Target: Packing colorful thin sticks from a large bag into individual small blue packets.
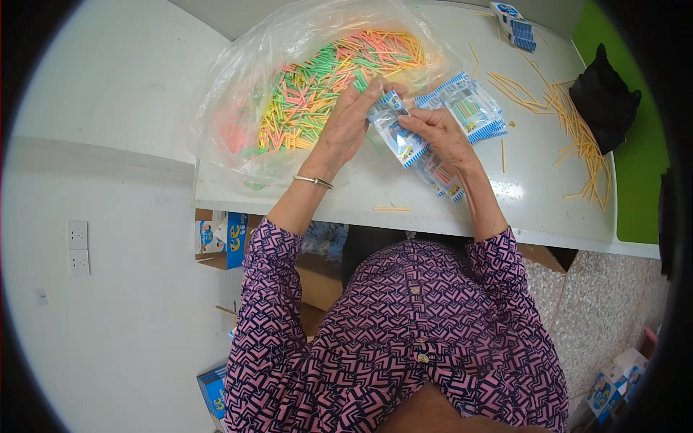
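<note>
My left hand (351, 119) and my right hand (438, 132) both pinch a small clear packet with blue and white edges (394, 133) above the white table (534, 195). The left hand wears a thin bracelet and rests against a big clear plastic bag (238, 94) full of pink, green, yellow and orange sticks (317, 86). Under my right hand lies another such packet (442, 177). A stack of filled packets (473, 108) lies just beyond the right hand.
Loose yellow sticks (581, 141) are scattered at the table's right, beside a black cloth (603, 97). Small blue boxes (514, 25) sit at the far edge. One yellow stick (391, 209) lies near the front edge. Cardboard boxes (220, 238) stand below the table.
</note>
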A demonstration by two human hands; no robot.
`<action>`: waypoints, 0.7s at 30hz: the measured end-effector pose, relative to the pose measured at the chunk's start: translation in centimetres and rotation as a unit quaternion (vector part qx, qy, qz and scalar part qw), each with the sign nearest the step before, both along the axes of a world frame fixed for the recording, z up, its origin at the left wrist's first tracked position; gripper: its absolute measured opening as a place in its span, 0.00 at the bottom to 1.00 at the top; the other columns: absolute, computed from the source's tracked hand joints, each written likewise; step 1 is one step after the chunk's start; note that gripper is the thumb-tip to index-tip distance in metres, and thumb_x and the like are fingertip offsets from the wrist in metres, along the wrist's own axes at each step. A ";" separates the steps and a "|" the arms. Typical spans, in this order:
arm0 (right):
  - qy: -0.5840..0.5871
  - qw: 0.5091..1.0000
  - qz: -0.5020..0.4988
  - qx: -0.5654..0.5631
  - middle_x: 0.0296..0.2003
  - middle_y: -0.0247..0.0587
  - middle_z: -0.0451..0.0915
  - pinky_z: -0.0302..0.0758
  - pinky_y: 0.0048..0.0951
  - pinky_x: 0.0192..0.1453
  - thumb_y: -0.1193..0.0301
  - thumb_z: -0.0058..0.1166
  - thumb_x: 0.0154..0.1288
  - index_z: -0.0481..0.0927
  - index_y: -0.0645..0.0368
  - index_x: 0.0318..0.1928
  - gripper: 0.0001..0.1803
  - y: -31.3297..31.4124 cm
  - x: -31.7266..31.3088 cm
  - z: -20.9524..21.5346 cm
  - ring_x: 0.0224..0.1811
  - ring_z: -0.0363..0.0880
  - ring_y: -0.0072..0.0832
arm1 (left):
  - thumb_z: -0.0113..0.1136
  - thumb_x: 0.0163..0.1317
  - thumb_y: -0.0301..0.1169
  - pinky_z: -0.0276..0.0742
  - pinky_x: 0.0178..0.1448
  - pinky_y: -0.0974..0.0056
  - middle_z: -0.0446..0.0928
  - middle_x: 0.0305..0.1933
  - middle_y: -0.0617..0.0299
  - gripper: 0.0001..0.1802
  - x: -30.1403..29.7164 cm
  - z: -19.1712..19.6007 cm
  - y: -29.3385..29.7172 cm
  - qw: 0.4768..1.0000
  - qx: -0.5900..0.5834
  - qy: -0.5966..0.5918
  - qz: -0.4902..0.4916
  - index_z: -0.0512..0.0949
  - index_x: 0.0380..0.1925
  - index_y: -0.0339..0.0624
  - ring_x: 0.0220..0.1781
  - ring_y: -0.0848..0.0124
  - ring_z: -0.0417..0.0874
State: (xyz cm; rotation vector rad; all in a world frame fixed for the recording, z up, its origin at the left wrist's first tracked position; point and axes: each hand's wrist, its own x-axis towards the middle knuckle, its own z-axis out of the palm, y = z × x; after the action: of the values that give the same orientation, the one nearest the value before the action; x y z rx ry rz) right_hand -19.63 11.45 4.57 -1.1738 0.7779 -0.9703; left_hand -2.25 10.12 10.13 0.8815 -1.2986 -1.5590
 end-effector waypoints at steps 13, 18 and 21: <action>0.028 0.991 -0.074 -0.109 0.21 0.26 0.69 0.60 0.19 0.28 0.67 0.54 0.63 0.79 0.67 0.28 0.14 -0.1 0.5 0.1 0.24 0.63 0.12 | 0.45 0.70 0.42 0.77 0.50 0.62 0.77 0.42 0.54 0.18 2.0 1.8 -1.2 0.998 0.035 0.032 0.044 0.72 0.44 0.35 0.45 0.69 0.79; 0.043 0.987 -0.079 -0.131 0.20 0.26 0.68 0.59 0.20 0.28 0.67 0.54 0.63 0.78 0.68 0.28 0.14 -0.4 0.4 -0.2 0.24 0.62 0.13 | 0.47 0.69 0.36 0.78 0.47 0.64 0.78 0.37 0.57 0.14 1.6 1.9 -0.9 0.993 -0.056 -0.060 0.083 0.75 0.38 0.34 0.40 0.72 0.80; 0.040 0.986 -0.085 -0.138 0.21 0.27 0.68 0.59 0.21 0.28 0.67 0.54 0.63 0.79 0.68 0.30 0.14 -0.3 0.5 -0.2 0.24 0.63 0.14 | 0.49 0.68 0.35 0.77 0.48 0.65 0.79 0.39 0.56 0.14 1.6 1.9 -1.1 0.981 -0.124 -0.104 0.106 0.76 0.39 0.34 0.41 0.71 0.80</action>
State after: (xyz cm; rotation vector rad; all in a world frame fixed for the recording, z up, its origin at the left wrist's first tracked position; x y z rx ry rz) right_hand -19.13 11.11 4.39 -1.4092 0.8354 -1.2066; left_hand -0.65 9.02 12.00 1.0051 -1.4572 -1.1359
